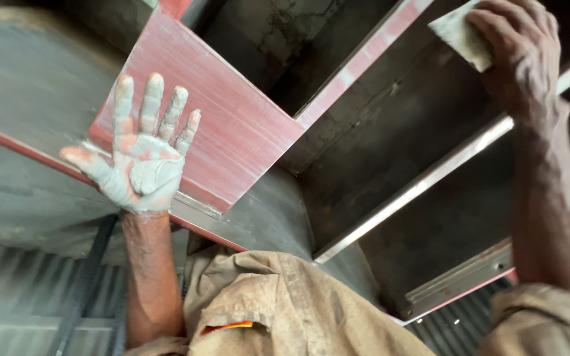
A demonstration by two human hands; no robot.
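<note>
Biggest thing in view is the metal frame structure (390, 198), a welded steel piece with dark inner faces and bare shiny edges on its angle bars, sitting over a corrugated metal sheet (28, 296) at the bottom. Next down in size is the red-primed panel (199, 112) on the near corner of it, scuffed and streaky, with a dusty grey concrete surface (28, 79) behind. The person's tan work shirt (285, 310) fills the bottom middle, dusty all over. The left hand (143, 155) is spread flat with fingers splayed, palm caked in pale grey dust or filler, resting against the lower edge of the red panel and gripping nothing. The right hand (519, 53) is up at the top right, fingers curled over a small piece of sandpaper (460, 33) and pressing it against the dark inner face of the frame, so that's where the working bit is. My guess on risks: those bare steel edges look sharp, and a slip of the sanding hand could drag knuckles along one; the dust could also make the bracing palm slide off the paint. As for containers, there are none here, no tub, tin or tray in sight, and the frame's open bays look empty as far as I can tell.
</note>
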